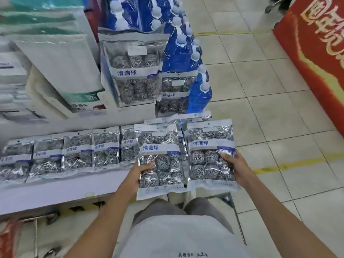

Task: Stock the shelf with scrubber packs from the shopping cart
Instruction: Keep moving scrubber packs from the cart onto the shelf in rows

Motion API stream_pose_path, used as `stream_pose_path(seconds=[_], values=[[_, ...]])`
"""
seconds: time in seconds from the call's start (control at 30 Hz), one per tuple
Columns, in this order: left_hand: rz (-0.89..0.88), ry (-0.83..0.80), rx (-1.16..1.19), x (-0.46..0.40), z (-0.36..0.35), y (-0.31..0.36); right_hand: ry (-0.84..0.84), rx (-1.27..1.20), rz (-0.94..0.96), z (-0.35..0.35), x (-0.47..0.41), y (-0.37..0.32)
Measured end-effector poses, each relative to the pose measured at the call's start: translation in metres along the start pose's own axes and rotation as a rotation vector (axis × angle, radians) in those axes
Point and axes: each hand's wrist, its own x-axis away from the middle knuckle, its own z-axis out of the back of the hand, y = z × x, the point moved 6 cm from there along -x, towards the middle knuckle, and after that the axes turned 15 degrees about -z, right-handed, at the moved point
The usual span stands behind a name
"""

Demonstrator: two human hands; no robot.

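- My left hand [143, 169] grips one scrubber pack [160, 161] by its left edge, thumb curled over the front, just off the right end of the white shelf [55, 190].
- My right hand [235, 167] grips a second scrubber pack [210, 155] further right of the shelf, fingers wrapped round its right edge.
- I see a row of packs [61, 155] lying along the shelf.

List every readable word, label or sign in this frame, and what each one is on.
"清洁球": blue label band of the scrubber pack in the right hand
"清洁球": pack in the left hand
"清洁球": upright pack on the shelf
Red banner: large characters cut off, unreadable
White box: print blurred
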Motion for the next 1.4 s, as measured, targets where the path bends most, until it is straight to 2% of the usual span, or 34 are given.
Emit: stream_pose_path(seconds=[0.3,0.57,0.67,0.77,0.93,1.2,1.4], values=[[0.070,0.105,-0.013,-0.062,-0.046,-0.006,-0.090,0.149,-0.065,-0.005,-0.101,-0.067],[0.113,0.164,-0.045,-0.108,-0.058,-0.016,-0.111,0.204,-0.152,-0.005,-0.165,-0.079],[0.119,0.131,-0.051,-0.118,-0.061,-0.013,-0.078,0.242,-0.160,-0.001,-0.181,-0.079],[0.127,0.151,-0.006,-0.133,-0.045,-0.036,-0.013,0.366,-0.124,0.004,-0.186,-0.076],[0.076,0.246,-0.127,-0.145,-0.023,-0.054,0.083,0.454,-0.072,0.006,-0.185,-0.076],[0.011,0.305,-0.111,-0.142,-0.045,-0.029,0.102,0.573,-0.020,-0.007,-0.191,-0.085],[-0.083,0.286,-0.365,-0.145,-0.041,-0.026,0.118,0.630,-0.003,-0.008,-0.185,-0.083]])
